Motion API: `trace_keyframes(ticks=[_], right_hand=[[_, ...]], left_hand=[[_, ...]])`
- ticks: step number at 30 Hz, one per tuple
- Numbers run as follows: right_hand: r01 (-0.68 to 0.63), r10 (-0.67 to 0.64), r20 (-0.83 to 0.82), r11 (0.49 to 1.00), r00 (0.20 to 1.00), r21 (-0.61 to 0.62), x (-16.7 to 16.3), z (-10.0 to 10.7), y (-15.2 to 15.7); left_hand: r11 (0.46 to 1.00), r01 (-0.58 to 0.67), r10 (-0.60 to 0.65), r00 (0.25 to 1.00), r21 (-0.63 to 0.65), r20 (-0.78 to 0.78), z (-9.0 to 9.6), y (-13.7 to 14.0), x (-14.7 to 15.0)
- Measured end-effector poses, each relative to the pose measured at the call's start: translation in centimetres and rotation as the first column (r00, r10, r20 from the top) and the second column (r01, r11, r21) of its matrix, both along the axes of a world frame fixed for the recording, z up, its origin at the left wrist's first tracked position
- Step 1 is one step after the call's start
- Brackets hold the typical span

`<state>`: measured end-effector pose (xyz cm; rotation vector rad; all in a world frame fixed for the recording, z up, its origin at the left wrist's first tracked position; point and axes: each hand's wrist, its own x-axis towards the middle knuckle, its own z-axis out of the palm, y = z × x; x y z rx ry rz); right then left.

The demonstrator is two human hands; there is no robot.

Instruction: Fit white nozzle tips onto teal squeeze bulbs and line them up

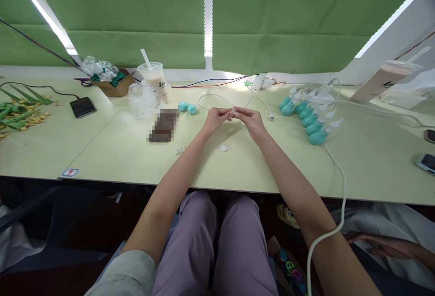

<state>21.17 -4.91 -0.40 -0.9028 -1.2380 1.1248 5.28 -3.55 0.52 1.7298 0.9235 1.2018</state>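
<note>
Over the middle of the table, my left hand (215, 119) and my right hand (252, 121) meet with their fingertips pinched together. Between them is a small whitish, clear piece (233, 112), mostly covered by the fingers, so its exact kind is hidden. A thin white cable (210, 95) loops just behind the hands; whether it joins the held piece I cannot tell. On the tabletop nearer to me lie a small white piece (223, 148) and a clear piece (180, 150). Two turquoise cup-like parts (187, 107) lie beyond my left hand.
Several turquoise bulbs with pointed white tips (314, 128) stand in rows at the right. At the left are a blurred dark rectangle (164, 126), a lidded drink cup (155, 80), a cardboard box (117, 88) and a black device (83, 107). A white cable (344, 187) hangs over the table edge.
</note>
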Motion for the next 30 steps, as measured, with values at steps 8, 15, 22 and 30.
trace_keyframes(ticks=[8,15,22,30], right_hand=[[-0.029,0.035,0.069,0.996,0.997,-0.082,0.06,0.33,0.00],[-0.001,0.001,0.102,1.000,0.995,-0.001,0.19,0.27,0.16],[0.059,-0.059,0.036,0.998,0.998,0.021,-0.21,-0.27,0.52],[-0.041,0.038,0.180,0.999,0.983,0.011,0.35,0.63,0.15]], left_hand=[[0.992,0.078,-0.068,0.992,-0.098,0.109,-0.22,0.37,0.08],[0.995,0.068,-0.057,0.988,-0.071,0.141,-0.26,0.05,0.72],[0.997,0.052,-0.046,0.993,-0.052,0.107,-0.06,-0.34,0.79],[0.991,0.068,-0.057,0.994,-0.119,0.090,0.19,-0.25,0.20]])
